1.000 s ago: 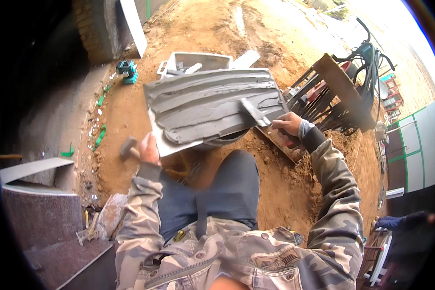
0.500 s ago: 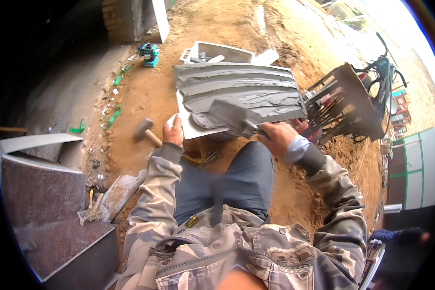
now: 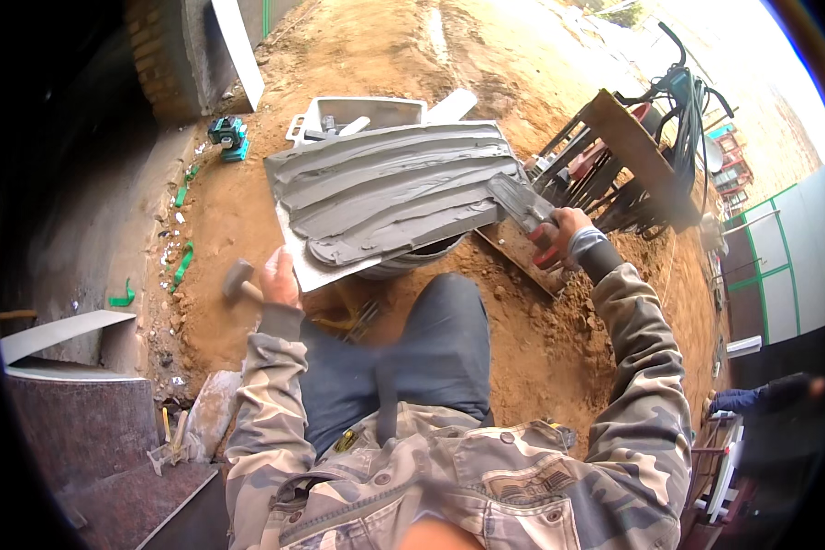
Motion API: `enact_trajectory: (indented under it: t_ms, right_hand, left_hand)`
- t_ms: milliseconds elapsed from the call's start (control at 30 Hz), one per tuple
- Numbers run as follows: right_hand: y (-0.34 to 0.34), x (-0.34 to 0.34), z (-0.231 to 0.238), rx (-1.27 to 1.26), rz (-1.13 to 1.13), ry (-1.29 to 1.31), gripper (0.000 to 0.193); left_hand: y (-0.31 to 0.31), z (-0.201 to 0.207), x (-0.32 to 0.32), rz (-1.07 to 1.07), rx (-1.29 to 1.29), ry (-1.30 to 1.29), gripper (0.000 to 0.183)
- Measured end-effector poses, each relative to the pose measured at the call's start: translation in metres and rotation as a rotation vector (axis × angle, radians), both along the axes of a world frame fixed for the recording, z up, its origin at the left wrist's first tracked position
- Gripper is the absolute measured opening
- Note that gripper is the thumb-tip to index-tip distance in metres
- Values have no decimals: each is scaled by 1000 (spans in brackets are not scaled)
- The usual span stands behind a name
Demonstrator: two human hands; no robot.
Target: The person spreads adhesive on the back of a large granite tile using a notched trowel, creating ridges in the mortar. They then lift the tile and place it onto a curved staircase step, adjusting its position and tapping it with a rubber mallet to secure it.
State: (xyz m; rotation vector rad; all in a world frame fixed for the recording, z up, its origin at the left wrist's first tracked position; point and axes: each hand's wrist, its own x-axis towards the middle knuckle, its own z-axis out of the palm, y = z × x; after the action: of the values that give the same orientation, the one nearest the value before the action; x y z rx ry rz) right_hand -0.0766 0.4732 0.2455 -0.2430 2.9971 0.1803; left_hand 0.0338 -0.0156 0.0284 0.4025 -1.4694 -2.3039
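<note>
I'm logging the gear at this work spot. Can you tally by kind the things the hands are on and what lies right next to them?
Tile spread with grey mortar: 1
Trowel, in the right hand: 1
Mallet, by the left hand: 1
Bucket under the tile: 1
White tray behind the tile: 1
Green laser level: 1
Total: 6

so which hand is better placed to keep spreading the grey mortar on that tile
Right. The right hand already grips the trowel, its blade on the tile edge. The left hand only steadies the tile's near corner.
</note>
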Motion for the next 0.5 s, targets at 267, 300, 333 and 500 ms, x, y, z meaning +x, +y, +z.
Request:
enact_trajectory:
  t_ms: [267, 300, 333, 500]
  right_hand:
    - [30, -20, -5, -973, -516, -351, 33]
    - [36, -25, -7, -1011, -549, -373, 34]
    - [36, -30, -6, -1048, -578, -397, 35]
    - [55, -60, -15, -1042, -686, -512, 35]
  left_hand:
    - [-9, -11, 0, -1, 35, -11, 34]
    - [-11, -18, -1, -7, 24, -32, 35]
    - [-16, -19, -1, -9, 13, -51, 37]
    - [0, 2, 0, -71, 35, -72, 47]
